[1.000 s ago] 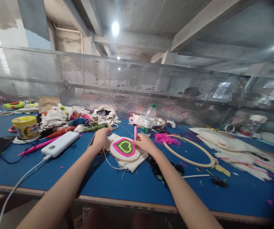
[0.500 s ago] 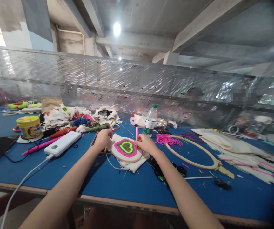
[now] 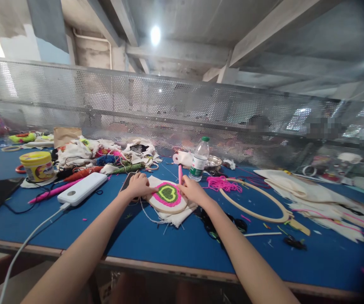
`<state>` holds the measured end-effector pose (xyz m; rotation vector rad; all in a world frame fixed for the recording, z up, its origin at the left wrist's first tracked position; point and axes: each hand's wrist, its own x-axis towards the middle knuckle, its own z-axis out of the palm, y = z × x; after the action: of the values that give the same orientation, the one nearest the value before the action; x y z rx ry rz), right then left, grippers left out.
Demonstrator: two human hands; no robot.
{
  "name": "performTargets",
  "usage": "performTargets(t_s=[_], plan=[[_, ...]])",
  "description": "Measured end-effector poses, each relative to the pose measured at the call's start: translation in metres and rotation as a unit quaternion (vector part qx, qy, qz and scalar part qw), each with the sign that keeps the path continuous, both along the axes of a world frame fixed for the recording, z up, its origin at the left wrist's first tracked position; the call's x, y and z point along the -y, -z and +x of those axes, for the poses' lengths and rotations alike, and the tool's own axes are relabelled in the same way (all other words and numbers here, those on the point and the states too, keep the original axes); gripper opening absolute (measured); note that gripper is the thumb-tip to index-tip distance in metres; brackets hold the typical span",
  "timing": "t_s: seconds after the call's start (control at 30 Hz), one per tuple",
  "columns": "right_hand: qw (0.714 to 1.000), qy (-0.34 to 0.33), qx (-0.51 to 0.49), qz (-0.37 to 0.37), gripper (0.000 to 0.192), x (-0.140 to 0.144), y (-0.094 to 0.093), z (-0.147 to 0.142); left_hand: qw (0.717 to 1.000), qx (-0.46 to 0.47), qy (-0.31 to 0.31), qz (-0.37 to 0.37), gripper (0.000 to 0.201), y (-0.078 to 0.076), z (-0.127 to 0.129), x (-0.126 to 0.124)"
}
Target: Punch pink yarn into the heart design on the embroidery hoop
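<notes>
In front of me a round embroidery hoop with white cloth (image 3: 167,208) lies on the table. Its cloth carries a heart of yellow-green and dark green yarn loops (image 3: 168,193) inside a pink yarn border. My left hand (image 3: 138,185) grips the hoop's left edge, thumb on the cloth near the pink border. My right hand (image 3: 192,191) is closed round a pink punch needle (image 3: 180,174), held upright at the right side of the pattern. The needle's tip is hidden by the fingers. A dark flat object (image 3: 125,182) lies partly under my left hand.
A water bottle (image 3: 200,160) stands just behind my right hand. Pink yarn (image 3: 221,184) and a larger bare hoop (image 3: 254,211) lie to the right. On the left are a white power bank (image 3: 82,188), a yellow tub (image 3: 36,166) and heaped yarn and cloth.
My left hand has shifted from the hoop's upper left edge lower onto its left side, thumb reaching over the cloth. The right hand and punch needle have moved slightly left.
</notes>
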<state>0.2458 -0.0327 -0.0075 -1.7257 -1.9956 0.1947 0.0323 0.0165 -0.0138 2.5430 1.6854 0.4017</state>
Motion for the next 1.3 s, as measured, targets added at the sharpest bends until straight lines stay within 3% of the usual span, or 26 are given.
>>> performTargets(t_s=[0.17, 0.27, 0.43, 0.57, 0.67, 0.8, 1.0, 1.13, 1.3], plan=[[0.998, -0.006, -0.058, -0.008, 0.009, -0.003, 0.002, 0.003, 0.998, 0.037, -0.05, -0.019, 0.049, -0.006, 0.004, 0.003], [0.995, -0.019, -0.095, -0.026, 0.011, -0.005, 0.004, 0.005, 0.994, 0.059, -0.084, -0.033, 0.038, -0.01, 0.002, 0.003], [0.99, -0.034, -0.13, -0.033, 0.011, -0.007, 0.008, 0.007, 0.981, 0.161, -0.03, -0.1, 0.016, -0.013, -0.005, 0.0], [0.98, -0.061, -0.185, -0.051, 0.012, -0.009, 0.01, 0.006, 0.937, 0.308, -0.021, -0.162, 0.013, -0.014, -0.008, 0.002], [0.96, -0.089, -0.255, -0.071, 0.01, -0.007, 0.009, 0.002, 0.894, 0.405, -0.038, -0.185, 0.024, -0.012, -0.005, 0.002], [0.948, -0.15, -0.277, -0.053, 0.007, 0.003, 0.001, -0.008, 0.876, 0.463, -0.06, -0.117, 0.034, -0.009, -0.004, -0.003], [0.944, -0.241, -0.227, 0.005, 0.015, 0.018, -0.009, -0.025, 0.923, 0.359, -0.117, 0.077, 0.029, -0.018, -0.011, 0.001], [0.959, -0.207, -0.19, 0.034, 0.017, 0.022, -0.009, -0.029, 0.939, 0.306, -0.084, 0.132, 0.033, -0.029, -0.012, 0.009], [0.972, -0.154, -0.167, 0.06, 0.015, 0.026, -0.011, -0.029, 0.932, 0.319, -0.028, 0.173, 0.036, -0.031, -0.013, 0.009]])
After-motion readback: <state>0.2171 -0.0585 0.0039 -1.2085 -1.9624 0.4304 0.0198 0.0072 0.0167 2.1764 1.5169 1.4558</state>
